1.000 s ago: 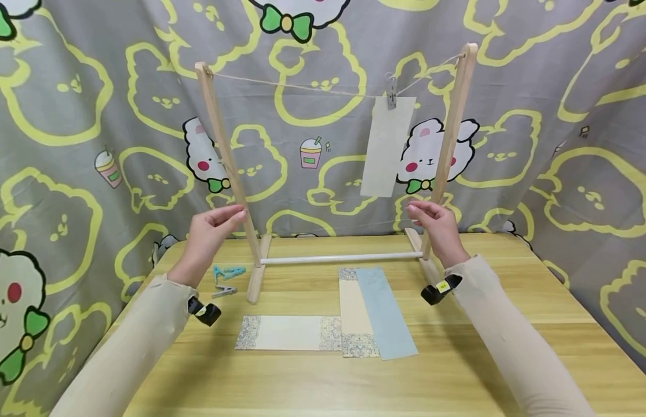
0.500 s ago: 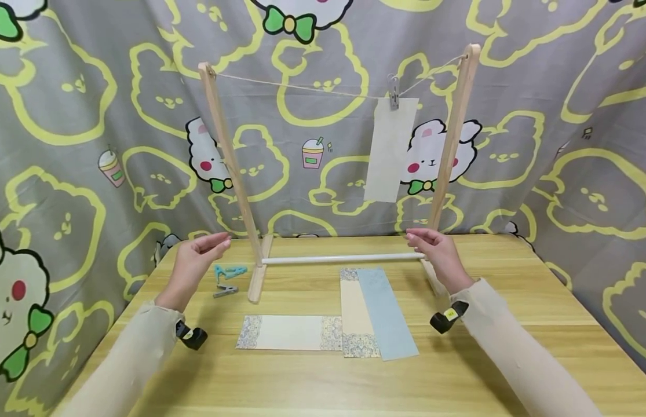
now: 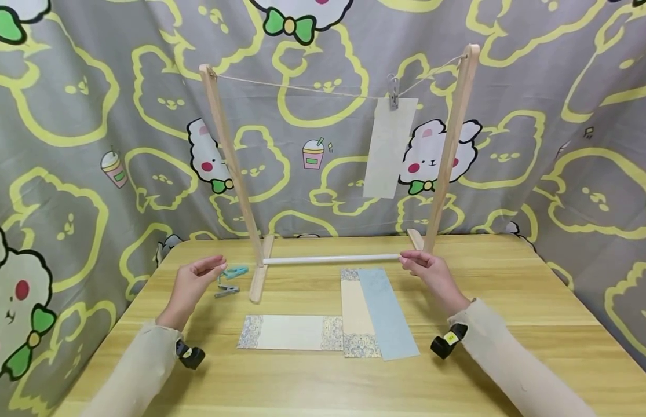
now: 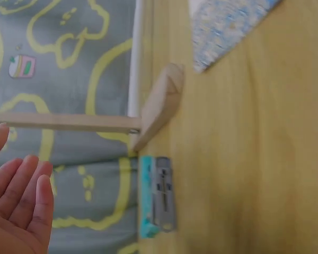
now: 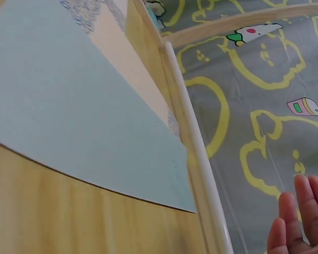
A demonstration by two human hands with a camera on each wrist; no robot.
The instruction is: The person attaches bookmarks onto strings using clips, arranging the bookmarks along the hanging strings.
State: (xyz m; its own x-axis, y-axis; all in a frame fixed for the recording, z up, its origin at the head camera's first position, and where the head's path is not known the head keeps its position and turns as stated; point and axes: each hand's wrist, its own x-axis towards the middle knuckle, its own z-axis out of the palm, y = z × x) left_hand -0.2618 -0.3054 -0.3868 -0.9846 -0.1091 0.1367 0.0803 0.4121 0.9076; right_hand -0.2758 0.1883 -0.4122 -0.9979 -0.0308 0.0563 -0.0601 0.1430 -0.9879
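Note:
My left hand [image 3: 192, 289] hovers with nothing in it near a teal clothespin [image 3: 236, 271] and a grey clothespin [image 3: 227, 291] on the table. Empty too, my right hand [image 3: 432, 279] overlaps the right end of the stand's white rod [image 3: 328, 259] in the head view. A plain cream paper strip [image 3: 389, 152] hangs from the string, held by a grey clothespin [image 3: 393, 97]. Between the hands lie a white strip with patterned ends [image 3: 291, 332], a peach patterned strip [image 3: 357, 310] and a light blue strip [image 5: 90, 116], which partly covers the peach one.
The wooden stand has a left post [image 3: 231, 162] and a right post [image 3: 450, 150], with a thin string [image 3: 296, 87] tied between their tops. Its left foot [image 3: 260, 278] points toward me. A printed curtain [image 3: 323, 191] hangs close behind the table [image 3: 302, 388].
Both hands have come down from beside the posts toward the table, the left also drifting left at first. The hanging strip has swayed slightly. The papers on the table have not moved.

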